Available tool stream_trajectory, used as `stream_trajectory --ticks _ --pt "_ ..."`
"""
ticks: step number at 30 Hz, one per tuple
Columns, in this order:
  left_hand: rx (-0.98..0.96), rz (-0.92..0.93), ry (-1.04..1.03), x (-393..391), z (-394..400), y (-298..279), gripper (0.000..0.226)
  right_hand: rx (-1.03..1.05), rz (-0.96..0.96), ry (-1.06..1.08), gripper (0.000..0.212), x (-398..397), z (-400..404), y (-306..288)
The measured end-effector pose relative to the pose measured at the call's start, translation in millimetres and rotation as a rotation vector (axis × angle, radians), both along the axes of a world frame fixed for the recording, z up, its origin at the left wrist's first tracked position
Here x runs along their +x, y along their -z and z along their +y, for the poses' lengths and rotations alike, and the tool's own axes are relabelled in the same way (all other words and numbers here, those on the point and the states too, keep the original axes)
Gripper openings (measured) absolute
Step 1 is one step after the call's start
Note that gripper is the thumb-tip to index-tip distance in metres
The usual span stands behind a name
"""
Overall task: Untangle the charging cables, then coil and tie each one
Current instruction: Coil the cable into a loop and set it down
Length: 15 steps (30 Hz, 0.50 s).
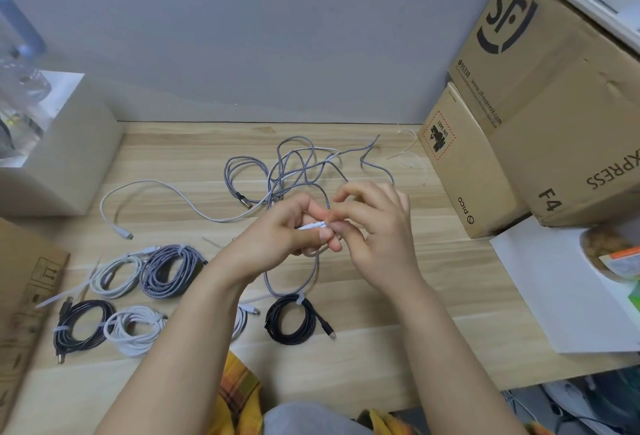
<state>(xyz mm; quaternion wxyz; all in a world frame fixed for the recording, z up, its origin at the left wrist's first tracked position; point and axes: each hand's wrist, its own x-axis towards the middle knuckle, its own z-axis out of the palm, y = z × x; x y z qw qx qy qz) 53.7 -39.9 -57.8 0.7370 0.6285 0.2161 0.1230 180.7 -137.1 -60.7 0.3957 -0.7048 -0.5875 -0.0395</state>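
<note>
Both forearms reach in from the near edge of the wooden table, above a lap in yellow plaid cloth. Over the middle of the table, the left hand has its fingers curled round a white connector end, while the right hand pinches at the tip of the same piece; the two hands touch there. A grey braided cable hangs in a loop below the hands and runs up behind them into the loose tangle near the wall, where a white cable also trails off to the left.

Six finished coils lie along the near side: a white coil, a grey braided coil, a black coil, a second white coil, another partly hidden under the left forearm, and a black tied coil just below the hanging loop. Spare cable ties lie by the cardboard boxes on the right. A pale box stands at the left.
</note>
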Motion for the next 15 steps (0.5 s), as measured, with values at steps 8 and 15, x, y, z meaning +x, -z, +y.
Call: stream_trajectory --ticks 8,15 --pt "0.506 0.21 0.042 23 -13 0 0.009 0.183 0.317 -0.119 0.009 -36 9 -29" --pt "0.18 0.075 -0.025 22 -7 14 0.011 0.097 0.724 -0.22 0.01 -11 -7 -20"
